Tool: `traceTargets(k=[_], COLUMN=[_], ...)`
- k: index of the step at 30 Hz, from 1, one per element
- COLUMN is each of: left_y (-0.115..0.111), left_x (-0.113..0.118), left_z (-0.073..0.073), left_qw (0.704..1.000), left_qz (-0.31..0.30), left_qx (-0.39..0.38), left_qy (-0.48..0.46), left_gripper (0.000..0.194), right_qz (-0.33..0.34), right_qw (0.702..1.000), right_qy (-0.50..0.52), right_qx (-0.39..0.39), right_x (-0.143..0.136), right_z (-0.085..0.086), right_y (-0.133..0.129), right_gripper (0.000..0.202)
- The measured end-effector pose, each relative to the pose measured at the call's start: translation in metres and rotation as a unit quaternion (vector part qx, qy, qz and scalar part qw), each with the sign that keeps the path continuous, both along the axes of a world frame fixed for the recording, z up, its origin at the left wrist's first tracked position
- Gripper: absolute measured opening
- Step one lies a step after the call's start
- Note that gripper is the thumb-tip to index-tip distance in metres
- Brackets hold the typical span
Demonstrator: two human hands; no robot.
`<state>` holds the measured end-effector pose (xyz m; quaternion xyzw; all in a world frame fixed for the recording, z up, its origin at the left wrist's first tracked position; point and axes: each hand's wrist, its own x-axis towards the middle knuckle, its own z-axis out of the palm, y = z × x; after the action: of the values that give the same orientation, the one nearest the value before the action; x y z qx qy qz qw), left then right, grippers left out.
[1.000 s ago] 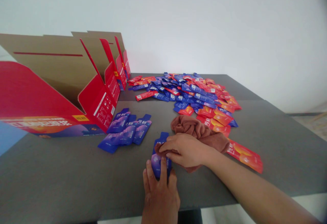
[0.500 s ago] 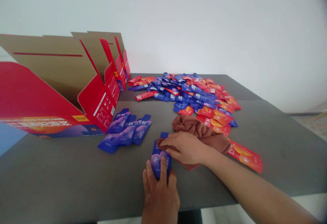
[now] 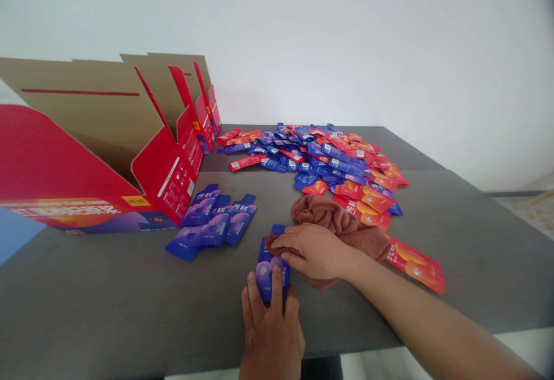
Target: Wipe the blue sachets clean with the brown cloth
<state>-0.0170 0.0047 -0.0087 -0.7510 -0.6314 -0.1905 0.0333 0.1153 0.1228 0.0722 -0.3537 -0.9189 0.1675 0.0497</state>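
A blue pouch [image 3: 265, 273] with purple fruit art lies flat on the table. My left hand [image 3: 272, 331] holds its near end down, with one finger extended over the print and the others around the lower edge. Fingers of my right hand [image 3: 315, 250] press a corner of a brown cloth [image 3: 320, 212] onto the pouch's upper part, near its spout end. The rest of the cloth lies bunched beyond and to the right of that hand, under the wrist. Left of the pouch, several similar blue pouches [image 3: 212, 221] overlap in a small group.
Open red cardboard boxes [image 3: 168, 178] stand in a row along the left side. A large heap of blue and red pouches [image 3: 320, 157] covers the back of the grey table [image 3: 130, 299]. A red-orange pouch [image 3: 418, 264] lies right of the cloth. Behind rises a white wall [image 3: 303, 39].
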Motion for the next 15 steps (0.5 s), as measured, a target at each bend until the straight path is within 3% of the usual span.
traceTargets(k=[7,15], left_y=[0.0003,0.0002], left_x=[0.0008,-0.0004], left_z=[-0.0002,-0.0035], left_qw=[1.000,1.000], left_qz=[0.009,0.003], left_qx=[-0.005,0.011], left_qy=[0.014,0.017], left_gripper=[0.030,0.031], right_qz=[-0.034,0.036], right_qw=[0.999,0.999], right_qy=[-0.008,0.011], right_qx=[0.009,-0.006], right_x=[0.0021,0.0019], right_z=[-0.0035,0.0049], right_y=[0.0029,-0.0014], right_gripper=[0.028,0.025])
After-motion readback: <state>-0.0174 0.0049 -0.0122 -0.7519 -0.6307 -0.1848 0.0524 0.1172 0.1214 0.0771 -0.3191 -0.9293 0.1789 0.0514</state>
